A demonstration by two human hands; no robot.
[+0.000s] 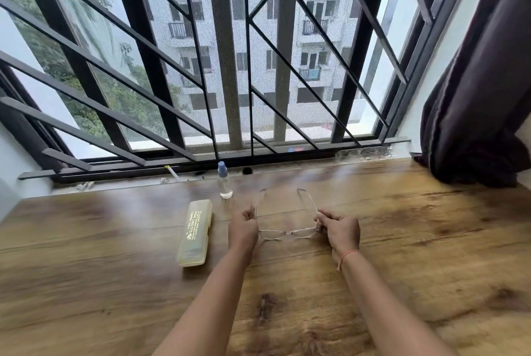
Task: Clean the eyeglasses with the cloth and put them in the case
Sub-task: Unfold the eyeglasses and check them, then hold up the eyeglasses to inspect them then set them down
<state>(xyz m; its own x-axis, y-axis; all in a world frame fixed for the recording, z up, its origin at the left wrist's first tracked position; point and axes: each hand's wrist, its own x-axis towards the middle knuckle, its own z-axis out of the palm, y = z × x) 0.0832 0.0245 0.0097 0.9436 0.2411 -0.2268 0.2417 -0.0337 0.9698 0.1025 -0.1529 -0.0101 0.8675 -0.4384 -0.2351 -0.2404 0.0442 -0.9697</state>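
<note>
Left hand [242,225], right hand [340,229]: eyeglasses [287,232] between

Only one print for you to read: on case [195,233], on its top face. Lettering runs lengthwise along lid in several lines, pale on yellow. It lies sideways to you and reads from near end toward far end. Largest line: you can make out "GOUTHA", with closing letters blurred. Small emblem sits at near end of that line, its form unclear. Smaller lines alongside: too blurred for you to read.
</note>
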